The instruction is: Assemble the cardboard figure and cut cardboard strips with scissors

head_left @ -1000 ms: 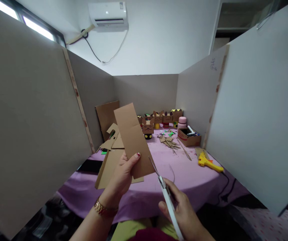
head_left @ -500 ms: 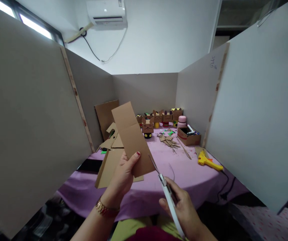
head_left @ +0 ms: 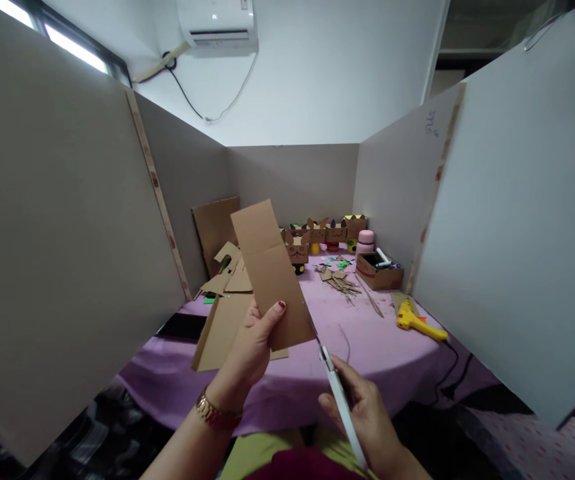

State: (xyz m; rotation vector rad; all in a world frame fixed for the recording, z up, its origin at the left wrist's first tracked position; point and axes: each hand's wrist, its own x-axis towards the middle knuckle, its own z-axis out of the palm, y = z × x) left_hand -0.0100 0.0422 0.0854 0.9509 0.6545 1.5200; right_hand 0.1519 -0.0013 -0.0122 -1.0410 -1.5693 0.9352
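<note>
My left hand (head_left: 259,333) grips a long strip of brown cardboard (head_left: 272,267) by its lower left part, thumb on the near face. A crease runs across the strip's upper part. In my right hand (head_left: 362,407) is a pair of scissors (head_left: 340,397) with white handles. The blades meet the strip's lower right edge and are partly hidden by it. Under and behind my left hand lies a larger folded cardboard piece (head_left: 222,327) on the pink-purple tablecloth (head_left: 387,347).
Cardboard animal figures (head_left: 297,250) stand at the back, near a pink bottle (head_left: 365,241). A box of markers (head_left: 377,270), cardboard scraps (head_left: 340,280) and a yellow glue gun (head_left: 417,321) with a trailing cord are on the right. At left lies a black flat object (head_left: 182,327). Partitions flank the table.
The scissor blades, apart from each other before, have come together at the strip's right edge. The whole view has shifted slightly; the strip stands a little more upright.
</note>
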